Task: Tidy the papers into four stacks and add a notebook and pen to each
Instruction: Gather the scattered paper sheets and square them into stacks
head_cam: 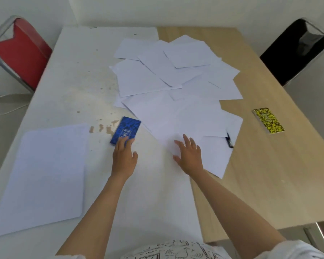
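**Q:** What's in front of you, starting with the big things?

**Me:** The white table [73, 75] butted against a wooden table [269, 165]. Across the seam lies the scatter of loose papers [166, 75], overlapping at every angle. On the white side, near my left, sits one squared stack of paper [45, 174].

**Q:** And the smaller items?

**Me:** A yellow patterned notebook [268, 120] lies alone on the wood, well apart from the sheets. A blue notebook [125, 131] lies just beside the scatter's near edge. A dark pen [229, 142] pokes out from under a sheet at the right.

**Q:** Your hands?

**Me:** My left hand [123, 157] has its fingers together, resting on the blue notebook's near end. My right hand [189, 156] is spread flat on the nearest sheets, gripping nothing.

**Q:** How will these handle?

**Me:** I'd judge the sheets light, floppy and slick on each other, so I'd press and slide them together, then lift by the edges. The notebook looks stiff; a pinch across its short edge should do.
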